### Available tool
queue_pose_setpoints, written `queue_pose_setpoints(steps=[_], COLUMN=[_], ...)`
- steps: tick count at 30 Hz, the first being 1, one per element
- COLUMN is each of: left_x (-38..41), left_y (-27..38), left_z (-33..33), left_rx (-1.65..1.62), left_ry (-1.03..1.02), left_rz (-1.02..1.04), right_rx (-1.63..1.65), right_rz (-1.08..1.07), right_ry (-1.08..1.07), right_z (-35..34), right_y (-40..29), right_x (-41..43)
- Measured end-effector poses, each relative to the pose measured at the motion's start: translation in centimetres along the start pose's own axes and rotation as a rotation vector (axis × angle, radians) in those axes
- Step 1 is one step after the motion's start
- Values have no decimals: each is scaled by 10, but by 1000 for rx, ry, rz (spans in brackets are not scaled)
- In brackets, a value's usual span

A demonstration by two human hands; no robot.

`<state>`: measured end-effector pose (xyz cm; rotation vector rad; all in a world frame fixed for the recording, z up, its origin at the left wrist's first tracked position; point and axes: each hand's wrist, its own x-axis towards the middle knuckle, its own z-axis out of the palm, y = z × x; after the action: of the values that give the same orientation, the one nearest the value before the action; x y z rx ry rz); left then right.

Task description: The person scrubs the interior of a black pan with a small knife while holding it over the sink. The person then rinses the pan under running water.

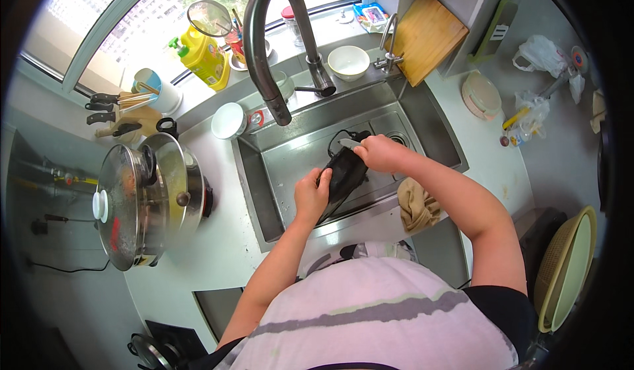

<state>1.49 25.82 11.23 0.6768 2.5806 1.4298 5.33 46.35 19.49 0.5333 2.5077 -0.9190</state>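
Observation:
Over the stainless steel sink (292, 152), a long black slab (344, 174) slants between my hands; it looks like smoked meat, though I cannot be sure. A dark cord loop (333, 142) sticks out at its far end. My left hand (313, 194) grips the near left side, thumb on top. In my right hand (379, 153) is a knife (349, 143), its short pale blade lying against the far end and its handle hidden in my fist. Small dark bits lie on the sink floor beside the slab.
A tall curved faucet (280, 107) arches over the sink. A brown cloth (418, 204) drapes across the front rim. White bowls (229, 121) and lidded steel pots (133, 206) stand left; a wooden cutting board (431, 36) leans at back right. A knife block (121, 117) holds several knives.

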Motion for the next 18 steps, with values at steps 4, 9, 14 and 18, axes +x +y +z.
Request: queue_pose_setpoints(steps=[4,9,14,18], left_x=[2,5,2,3], left_y=[2,-3,2,1], left_z=[0,2,0,1], left_rx=[-26,-24,-41,-31], left_ry=[-3,4,6,16], left_rz=[-30,-6,-21,-16], right_rx=[31,72,113,113], right_rz=[-4,-33,14,14], right_ry=[-15,-17,-30,-23], right_z=[8,0,7,5], right_y=[5,8,1,7], right_x=[2,6,-2,5])
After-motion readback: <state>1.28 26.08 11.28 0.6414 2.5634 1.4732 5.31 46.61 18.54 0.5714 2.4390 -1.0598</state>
